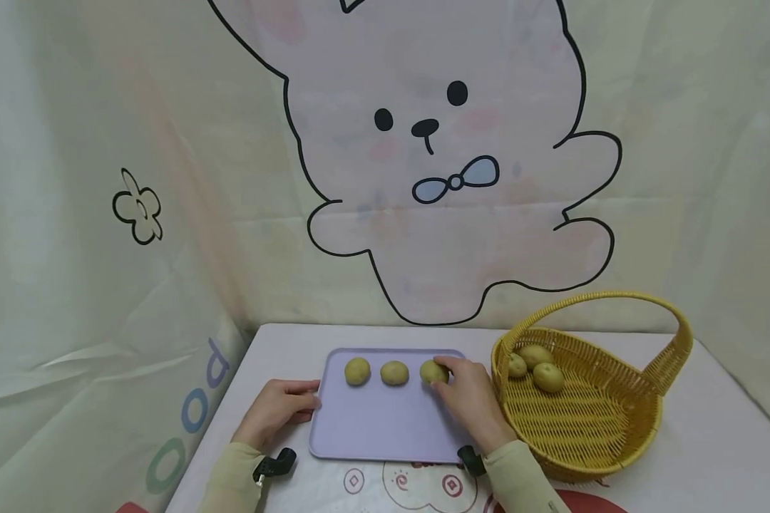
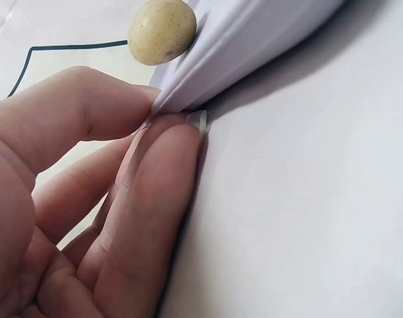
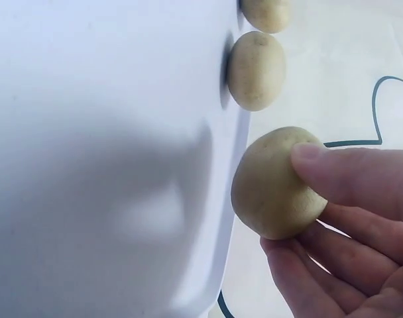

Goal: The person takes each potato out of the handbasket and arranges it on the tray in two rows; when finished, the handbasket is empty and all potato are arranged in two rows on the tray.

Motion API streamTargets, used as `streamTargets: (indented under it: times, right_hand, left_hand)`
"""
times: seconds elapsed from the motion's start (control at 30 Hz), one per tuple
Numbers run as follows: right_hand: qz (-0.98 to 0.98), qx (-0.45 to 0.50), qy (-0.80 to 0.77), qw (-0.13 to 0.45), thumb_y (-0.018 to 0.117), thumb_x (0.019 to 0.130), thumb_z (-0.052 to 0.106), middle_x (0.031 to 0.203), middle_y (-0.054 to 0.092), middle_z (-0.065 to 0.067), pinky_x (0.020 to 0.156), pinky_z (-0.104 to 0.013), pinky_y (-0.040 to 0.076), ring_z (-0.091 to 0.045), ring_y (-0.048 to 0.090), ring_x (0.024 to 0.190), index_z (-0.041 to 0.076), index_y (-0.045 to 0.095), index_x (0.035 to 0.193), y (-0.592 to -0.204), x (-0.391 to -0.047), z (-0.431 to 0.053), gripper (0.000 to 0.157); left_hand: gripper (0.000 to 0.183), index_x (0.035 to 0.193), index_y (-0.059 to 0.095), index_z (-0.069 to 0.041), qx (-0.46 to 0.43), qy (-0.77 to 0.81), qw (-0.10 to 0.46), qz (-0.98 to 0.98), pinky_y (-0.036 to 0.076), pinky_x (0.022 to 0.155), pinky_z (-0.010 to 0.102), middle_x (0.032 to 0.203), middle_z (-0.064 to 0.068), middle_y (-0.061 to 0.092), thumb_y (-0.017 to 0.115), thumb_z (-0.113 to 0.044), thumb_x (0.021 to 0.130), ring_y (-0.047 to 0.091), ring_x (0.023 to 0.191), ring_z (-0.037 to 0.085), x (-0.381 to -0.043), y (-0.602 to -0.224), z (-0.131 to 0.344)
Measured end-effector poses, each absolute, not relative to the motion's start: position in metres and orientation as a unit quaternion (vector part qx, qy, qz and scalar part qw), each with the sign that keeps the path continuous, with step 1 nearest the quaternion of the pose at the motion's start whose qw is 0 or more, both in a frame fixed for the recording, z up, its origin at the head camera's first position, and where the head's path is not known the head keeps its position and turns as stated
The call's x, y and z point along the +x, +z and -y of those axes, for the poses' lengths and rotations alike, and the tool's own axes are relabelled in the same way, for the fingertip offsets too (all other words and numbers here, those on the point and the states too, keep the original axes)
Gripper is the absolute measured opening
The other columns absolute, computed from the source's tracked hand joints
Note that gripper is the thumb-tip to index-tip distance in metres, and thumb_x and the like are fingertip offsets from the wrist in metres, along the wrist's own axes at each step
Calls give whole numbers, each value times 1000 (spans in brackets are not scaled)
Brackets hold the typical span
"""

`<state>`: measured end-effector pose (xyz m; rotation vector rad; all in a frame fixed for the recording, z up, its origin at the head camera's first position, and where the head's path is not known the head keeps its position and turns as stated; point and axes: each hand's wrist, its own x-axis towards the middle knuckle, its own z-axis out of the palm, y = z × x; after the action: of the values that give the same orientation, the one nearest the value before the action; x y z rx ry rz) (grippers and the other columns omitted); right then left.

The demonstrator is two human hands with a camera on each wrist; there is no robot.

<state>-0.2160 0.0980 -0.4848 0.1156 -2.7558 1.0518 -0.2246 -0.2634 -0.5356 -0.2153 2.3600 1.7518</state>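
My right hand (image 1: 473,400) holds a potato (image 3: 276,185) between thumb and fingers at the far right part of a lavender tray (image 1: 381,427). In the right wrist view a shadow lies on the tray apart from this potato, so it seems slightly raised. Two more potatoes sit in a row along the tray's far side: one at the left (image 1: 357,372) and one in the middle (image 1: 394,373). On the tray's left edge, my left hand (image 1: 276,410) pinches the rim, thumb and fingers on either side, as the left wrist view shows.
To the right of the tray stands a yellow woven basket (image 1: 584,427) with a tall arched handle. Three potatoes (image 1: 548,377) lie at its far left inside. A white covered table (image 1: 289,356) carries everything, backed by a curtain (image 1: 263,271) printed with a cartoon animal.
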Motion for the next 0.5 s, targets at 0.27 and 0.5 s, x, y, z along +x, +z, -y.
streamTargets:
  times: [0.27,0.5]
  right_hand:
    - [933,37,344,94,84,88,2,123,80,-17,99,-53,62,-34,75,116,3,78,128,-493,-221,-99,41]
    - [932,40,348,94,83,88,0,123,80,-17,101,-53,61,-35,74,118,3,78,128,-497,-226,-96,40]
  left_hand:
    - [48,132,77,-1,-78,590,95,-798,67,75,29,118,15,79,85,-9,86,75,86,15,-225,-543,263]
    - [48,132,77,-2,-79,592,92,-797,67,75,29,114,12,79,86,-9,85,75,86,15,-228,-541,264]
